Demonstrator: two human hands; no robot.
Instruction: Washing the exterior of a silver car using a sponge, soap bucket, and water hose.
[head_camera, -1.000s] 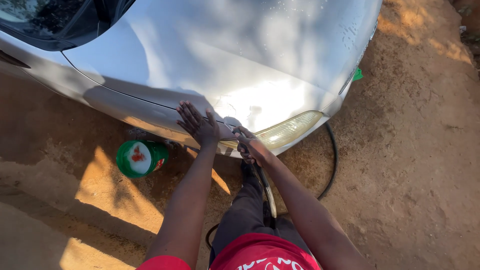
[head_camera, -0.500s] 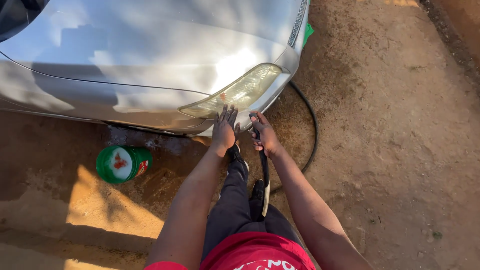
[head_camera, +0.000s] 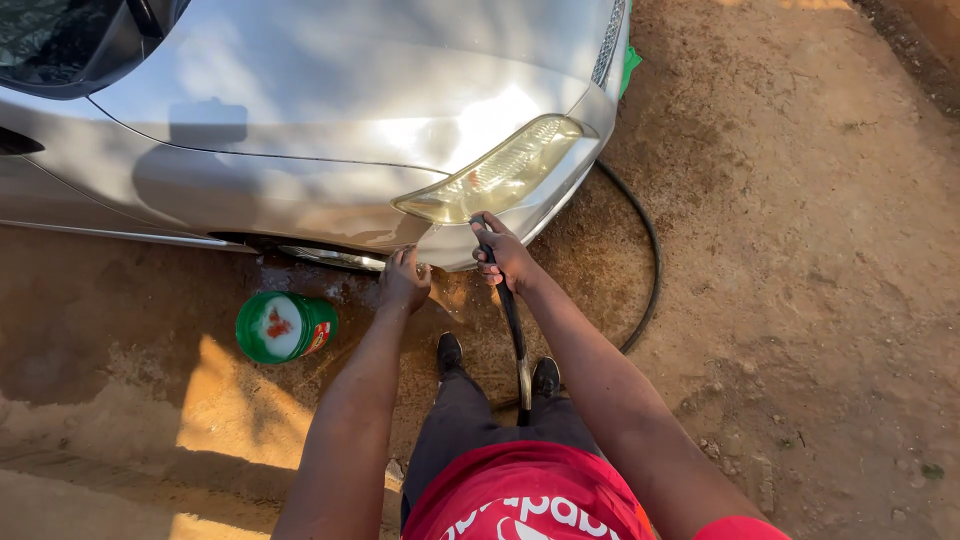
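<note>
While the right hand (head_camera: 503, 255) is closed around the black rubber hose (head_camera: 512, 320) just below the silver car's yellowed headlight (head_camera: 495, 178), the left hand (head_camera: 403, 280) rests curled on the bumper beside it, holding nothing visible. Spray could splash dirt from the wet ground back onto the car (head_camera: 350, 110), or the hose's loop might snag the feet; the green plastic bucket (head_camera: 282, 325) stands left of the headlight, below the wheel arch.
</note>
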